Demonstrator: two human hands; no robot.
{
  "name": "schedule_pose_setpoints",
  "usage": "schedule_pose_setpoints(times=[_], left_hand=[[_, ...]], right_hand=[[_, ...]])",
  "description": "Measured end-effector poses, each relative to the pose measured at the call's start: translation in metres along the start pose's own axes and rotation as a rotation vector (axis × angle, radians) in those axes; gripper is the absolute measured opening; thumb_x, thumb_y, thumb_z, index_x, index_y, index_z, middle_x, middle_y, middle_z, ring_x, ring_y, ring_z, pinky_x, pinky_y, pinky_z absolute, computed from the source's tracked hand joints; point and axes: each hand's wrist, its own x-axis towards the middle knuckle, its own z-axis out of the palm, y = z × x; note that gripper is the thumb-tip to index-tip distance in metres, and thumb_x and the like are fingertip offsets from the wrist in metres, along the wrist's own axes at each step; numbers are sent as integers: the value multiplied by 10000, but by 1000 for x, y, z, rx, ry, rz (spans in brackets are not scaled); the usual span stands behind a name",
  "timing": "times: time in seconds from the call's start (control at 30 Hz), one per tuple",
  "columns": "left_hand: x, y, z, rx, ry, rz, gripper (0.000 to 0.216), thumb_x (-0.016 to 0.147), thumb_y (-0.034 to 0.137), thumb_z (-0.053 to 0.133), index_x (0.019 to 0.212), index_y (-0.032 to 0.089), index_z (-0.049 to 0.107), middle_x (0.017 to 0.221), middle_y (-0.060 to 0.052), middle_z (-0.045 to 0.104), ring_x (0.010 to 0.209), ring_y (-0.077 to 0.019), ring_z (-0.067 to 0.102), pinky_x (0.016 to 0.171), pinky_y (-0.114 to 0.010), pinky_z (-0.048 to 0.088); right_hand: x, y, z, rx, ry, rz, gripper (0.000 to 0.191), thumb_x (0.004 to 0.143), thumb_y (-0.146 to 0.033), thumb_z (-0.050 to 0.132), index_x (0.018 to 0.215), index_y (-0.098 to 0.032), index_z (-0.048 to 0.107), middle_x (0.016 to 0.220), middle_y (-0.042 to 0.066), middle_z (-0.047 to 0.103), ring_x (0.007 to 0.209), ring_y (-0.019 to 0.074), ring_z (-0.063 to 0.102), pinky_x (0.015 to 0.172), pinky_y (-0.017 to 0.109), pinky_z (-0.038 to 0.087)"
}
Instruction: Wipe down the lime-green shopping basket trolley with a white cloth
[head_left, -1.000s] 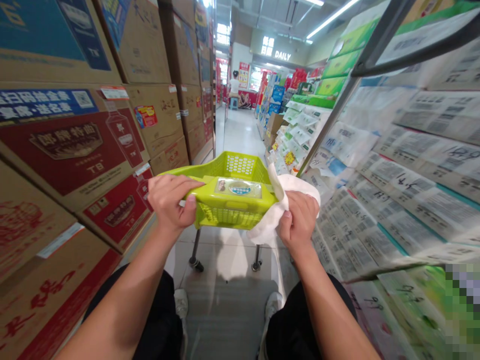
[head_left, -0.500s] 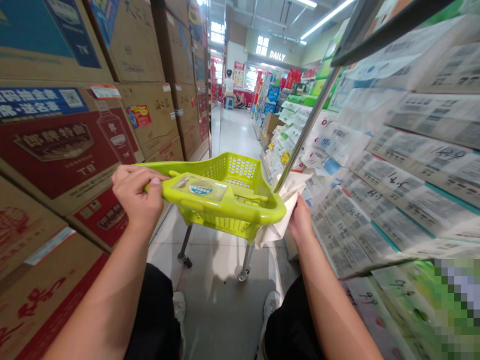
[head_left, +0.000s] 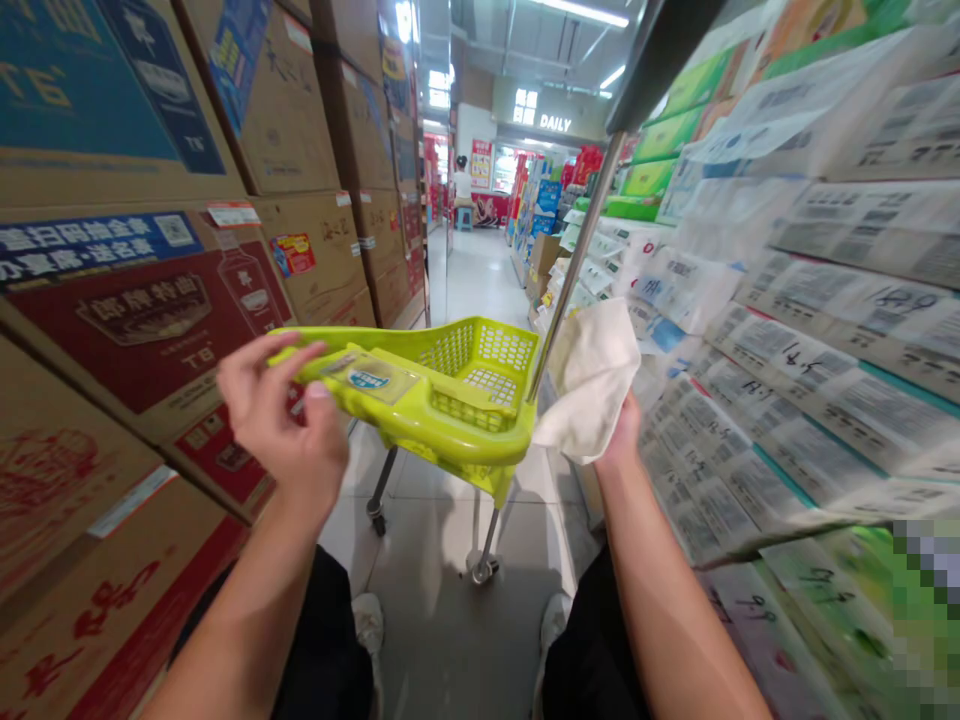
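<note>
A lime-green shopping basket cart [head_left: 427,425] with perforated sides stands in front of me on thin metal legs with casters. My left hand [head_left: 281,400] is at the left end of its rim, fingers spread over the edge and thumb apart, not gripping. My right hand [head_left: 622,430] holds a cream-white cloth [head_left: 596,375] just right of the cart; most of its fingers are hidden behind the cloth. A metal pole [head_left: 577,260] rises from the cart's right side to a dark upper part.
Stacked cardboard cartons [head_left: 142,320] line the left side. Packs of paper tissue [head_left: 817,350] are piled along the right. Tiled floor [head_left: 480,260] runs down the aisle, where a person [head_left: 462,185] is near a blue stool [head_left: 464,217].
My left hand has loosened from the basket rim. My right hand has drawn the cloth off the rim's right corner, up and to the right. The cart has turned slightly.
</note>
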Motion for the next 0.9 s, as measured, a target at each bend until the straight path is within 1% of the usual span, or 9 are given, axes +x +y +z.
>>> schedule_pose_setpoints(times=[0.03,0.1,0.17,0.23,0.37,0.57,0.67,0.77,0.9], left_hand=[[-1,27,-1,-53,-189,83,352,943,268,526,1239,293,715,1253,-81,691,1197,-316,645,1050,-577,481],[-7,75,1,-132,-440,242,370,900,313,541,1245,311,674,1154,-85,717,1069,-316,682,942,-569,502],[-15,104,6,-127,-571,293,323,881,360,562,1178,300,675,1084,-78,746,969,-304,689,853,-527,500],[-22,111,12,-36,-569,323,223,862,341,600,1058,272,683,934,-52,761,838,-277,679,769,-475,458],[-24,89,17,7,-486,352,57,844,262,606,851,241,659,731,-8,722,672,-220,635,687,-413,380],[-15,42,10,-198,-309,297,173,859,256,598,691,234,631,569,20,629,505,-156,560,649,-376,399],[-13,19,5,-343,-218,214,292,924,348,554,685,234,680,556,9,626,510,-152,592,644,-376,425],[-9,-3,0,-437,-163,78,399,946,422,509,653,230,701,542,0,614,540,-162,606,644,-381,431],[-6,-32,-1,-462,-69,0,318,888,362,561,639,216,696,569,2,618,627,-183,619,735,-404,486]], right_hand=[[-2,-2,11,5,5,10,538,965,-670,344,992,-230,653,881,34,719,868,231,685,852,378,582],[-9,-7,34,-23,-53,28,496,956,-675,449,946,-226,660,874,29,709,897,236,671,874,367,566],[-17,-9,53,-102,-203,16,503,981,-677,453,901,-227,663,870,33,696,919,244,654,899,374,549],[-24,-8,63,-216,-357,-48,574,1034,-678,320,884,-236,655,883,45,681,920,247,637,924,393,533],[-23,2,64,-429,-463,-251,602,1058,-656,199,901,-250,615,928,71,651,940,257,607,949,416,503],[-14,30,60,-610,-516,-343,495,1096,-508,217,1105,-215,617,1106,119,664,1073,264,592,1007,423,460],[-8,49,51,-786,-487,-326,484,1088,-513,261,1196,-193,607,1182,140,658,1161,280,570,1065,440,420],[0,67,31,-993,-419,-230,458,1083,-487,283,1197,-201,622,1220,142,661,1213,293,548,1127,477,363],[3,77,10,-1222,-255,-78,425,1082,-427,303,1096,-207,666,1197,145,682,1237,317,535,1195,565,254]])
